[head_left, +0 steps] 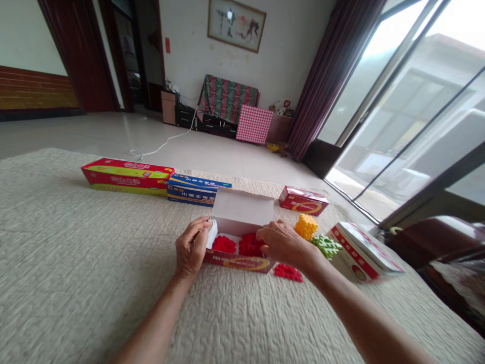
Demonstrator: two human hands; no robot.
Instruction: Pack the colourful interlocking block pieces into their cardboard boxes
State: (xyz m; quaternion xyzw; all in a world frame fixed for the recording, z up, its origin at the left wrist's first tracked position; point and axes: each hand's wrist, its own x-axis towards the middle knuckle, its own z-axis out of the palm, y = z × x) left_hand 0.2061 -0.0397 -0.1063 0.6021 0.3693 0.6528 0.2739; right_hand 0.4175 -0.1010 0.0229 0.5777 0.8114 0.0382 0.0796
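An open red cardboard box (237,262) lies in front of me with its lid raised at the back. Inside are red plastic interlocking pieces, one left (224,244) and one right (250,244). My left hand (192,246) is closed around the box's left end, thumb by the white side flap (211,233). Bent over the right end is my right hand (282,239), its fingers closed at the edge of the right red piece; the fingertips are partly hidden. Another red piece (288,272) lies on the quilted cover just outside the box, below my right hand.
Yellow (306,226) and green (326,246) plastic pieces lie right of my right hand, beside a white and red box (364,253). Behind stand a small red box (303,200), a blue box (197,190) and a long red-green box (127,176). The quilted cover (113,263) lies beneath.
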